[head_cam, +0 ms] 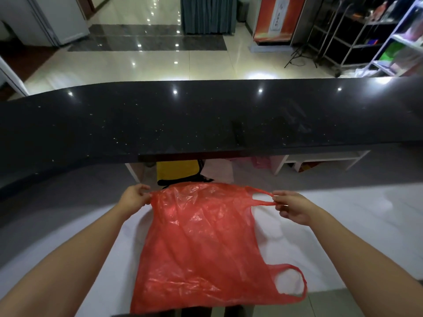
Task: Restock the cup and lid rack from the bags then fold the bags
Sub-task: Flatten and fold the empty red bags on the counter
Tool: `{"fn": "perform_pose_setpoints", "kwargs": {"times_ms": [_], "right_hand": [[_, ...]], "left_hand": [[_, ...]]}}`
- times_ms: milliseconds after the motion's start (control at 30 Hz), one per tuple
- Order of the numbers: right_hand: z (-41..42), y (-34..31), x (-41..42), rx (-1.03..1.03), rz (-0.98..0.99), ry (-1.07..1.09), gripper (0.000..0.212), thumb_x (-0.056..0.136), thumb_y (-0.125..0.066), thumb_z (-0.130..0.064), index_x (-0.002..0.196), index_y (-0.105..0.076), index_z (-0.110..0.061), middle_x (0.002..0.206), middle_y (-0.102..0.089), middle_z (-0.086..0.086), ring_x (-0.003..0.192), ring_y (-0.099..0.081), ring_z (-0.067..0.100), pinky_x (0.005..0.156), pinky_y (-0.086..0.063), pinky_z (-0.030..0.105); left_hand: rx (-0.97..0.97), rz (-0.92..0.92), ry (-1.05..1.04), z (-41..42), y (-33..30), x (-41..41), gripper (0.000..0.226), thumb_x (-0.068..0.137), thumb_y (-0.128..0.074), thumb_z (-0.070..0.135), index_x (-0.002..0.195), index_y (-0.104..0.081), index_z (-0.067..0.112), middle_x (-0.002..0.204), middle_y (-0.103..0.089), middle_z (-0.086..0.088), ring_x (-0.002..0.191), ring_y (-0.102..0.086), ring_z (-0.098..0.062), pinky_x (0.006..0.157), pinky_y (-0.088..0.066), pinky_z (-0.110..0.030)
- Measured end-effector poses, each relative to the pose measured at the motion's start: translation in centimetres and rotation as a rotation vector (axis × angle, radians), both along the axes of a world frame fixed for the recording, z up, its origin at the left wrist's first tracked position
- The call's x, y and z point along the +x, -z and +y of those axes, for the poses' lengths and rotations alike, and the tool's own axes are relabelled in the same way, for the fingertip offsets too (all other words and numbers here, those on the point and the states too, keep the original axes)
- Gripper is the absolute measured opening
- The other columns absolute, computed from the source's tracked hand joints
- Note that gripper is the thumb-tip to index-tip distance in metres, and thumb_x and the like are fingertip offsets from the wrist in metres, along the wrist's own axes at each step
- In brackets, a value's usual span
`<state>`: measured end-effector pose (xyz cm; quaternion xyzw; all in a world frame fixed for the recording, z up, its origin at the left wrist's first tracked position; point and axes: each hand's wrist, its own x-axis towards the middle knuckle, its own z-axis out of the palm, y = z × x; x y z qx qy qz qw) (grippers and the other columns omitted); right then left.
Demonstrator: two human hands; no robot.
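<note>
A long black counter point(206, 117) runs across the view, shiny with small light spots. Under its near edge some yellow and pink things sit in shadow and are hard to make out. Below it is a white worktop point(343, 225). A red plastic bag point(201, 243) lies spread flat on the worktop, and its near edge hangs past the front. The left hand point(135, 197) pinches the bag's far left corner. The right hand point(293, 209) pinches one stretched handle loop. The other loop point(290, 282) lies loose near the front. Both arms are cut off by the picture's edge.
</note>
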<state>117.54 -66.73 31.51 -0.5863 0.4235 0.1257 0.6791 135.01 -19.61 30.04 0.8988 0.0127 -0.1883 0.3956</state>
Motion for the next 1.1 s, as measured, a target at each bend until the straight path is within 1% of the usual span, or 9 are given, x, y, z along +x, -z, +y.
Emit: {"fn": "perform_pose_setpoints", "kwargs": {"times_ms": [100, 267, 467, 567, 633, 700, 867, 1033, 1100], "right_hand": [[-1.0, 0.4, 0.2, -0.102, -0.053, 0.18, 0.016, 0.096, -0.053, 0.01, 0.11, -0.058, 0.004, 0.071, -0.05, 0.011, 0.046, -0.045, 0.011, 0.036, -0.032, 0.018], [-2.0, 1.3, -0.2, -0.16, -0.06, 0.356, 0.017, 0.096, -0.05, 0.012, 0.109, -0.057, 0.003, 0.072, -0.049, 0.012, 0.056, -0.041, 0.018, 0.034, -0.033, 0.016], [-0.8, 1.5, 0.7, -0.189, -0.093, 0.406, 0.015, 0.098, -0.056, -0.002, 0.112, -0.06, -0.001, 0.084, -0.061, 0.016, 0.071, -0.061, 0.024, 0.058, -0.058, 0.025], [-0.1, 0.3, 0.8, -0.711, 0.02, 0.184, 0.016, 0.1, -0.058, -0.021, 0.105, -0.066, -0.009, 0.093, -0.063, 0.008, 0.089, -0.06, 0.029, 0.079, -0.051, 0.04], [1.6, -1.1, 1.2, -0.899, -0.086, 0.026, 0.026, 0.102, -0.053, -0.026, 0.083, -0.062, -0.01, 0.077, -0.06, 0.007, 0.08, -0.056, 0.031, 0.064, -0.04, 0.036], [4.6, -2.7, 2.6, -0.916, -0.215, -0.171, 0.031, 0.103, -0.051, -0.023, 0.076, -0.061, -0.012, 0.071, -0.06, 0.006, 0.074, -0.054, 0.028, 0.058, -0.037, 0.033], [14.4, -5.5, 7.2, -0.922, -0.438, -0.778, 0.021, 0.099, -0.06, -0.025, 0.111, -0.075, -0.015, 0.113, -0.071, 0.001, 0.104, -0.064, 0.018, 0.088, -0.047, 0.029], [21.1, -5.8, 10.6, -0.852, -0.455, -0.876, 0.052, 0.092, -0.069, -0.042, 0.137, -0.06, -0.018, 0.135, -0.063, 0.002, 0.124, -0.058, 0.018, 0.104, -0.045, 0.03], [21.7, -5.7, 11.3, -0.857, -0.42, -0.858, 0.049, 0.092, -0.069, -0.042, 0.135, -0.062, -0.02, 0.133, -0.064, 0.0, 0.123, -0.058, 0.019, 0.105, -0.047, 0.036]], "left_hand": [[0.162, -0.067, -0.032, 2.3, -0.2, 0.5, 0.005, 0.09, -0.072, 0.008, 0.095, -0.074, 0.007, 0.078, -0.074, -0.009, 0.079, -0.071, -0.025, 0.074, -0.056, -0.035], [0.238, -0.085, -0.003, 5.8, -0.3, 0.5, 0.002, 0.089, -0.075, 0.011, 0.09, -0.076, 0.012, 0.075, -0.074, -0.005, 0.076, -0.071, -0.022, 0.078, -0.056, -0.034], [0.068, -0.066, -0.153, 5.4, 1.1, 0.0, 0.007, 0.094, -0.068, 0.011, 0.097, -0.074, 0.008, 0.089, -0.072, -0.01, 0.081, -0.064, -0.023, 0.079, -0.053, -0.039], [-0.047, -0.042, -0.21, 4.4, 1.0, -0.1, 0.011, 0.096, -0.065, 0.011, 0.102, -0.074, 0.006, 0.089, -0.072, -0.008, 0.085, -0.067, -0.025, 0.074, -0.052, -0.036], [-0.082, -0.071, -0.173, 3.1, 0.4, -0.2, 0.007, 0.096, -0.067, 0.013, 0.095, -0.074, 0.012, 0.085, -0.072, -0.004, 0.083, -0.068, -0.022, 0.068, -0.05, -0.03], [-0.116, -0.092, -0.122, 1.3, -0.3, -0.1, 0.006, 0.094, -0.07, 0.015, 0.09, -0.074, 0.016, 0.085, -0.073, -0.003, 0.083, -0.068, -0.02, 0.069, -0.051, -0.029], [-0.149, -0.113, 0.032, -3.7, -2.4, -0.4, 0.004, 0.092, -0.074, 0.022, 0.091, -0.077, 0.019, 0.087, -0.074, 0.005, 0.082, -0.066, -0.009, 0.07, -0.049, -0.023], [-0.22, -0.116, 0.197, -7.3, -5.0, -1.1, 0.007, 0.094, -0.071, 0.024, 0.097, -0.077, 0.02, 0.089, -0.074, 0.006, 0.078, -0.068, -0.004, 0.067, -0.054, -0.016], [-0.236, -0.1, 0.235, -7.8, -5.5, -1.4, 0.011, 0.096, -0.069, 0.028, 0.101, -0.077, 0.023, 0.091, -0.075, 0.01, 0.08, -0.069, -0.001, 0.066, -0.053, -0.013]]}}
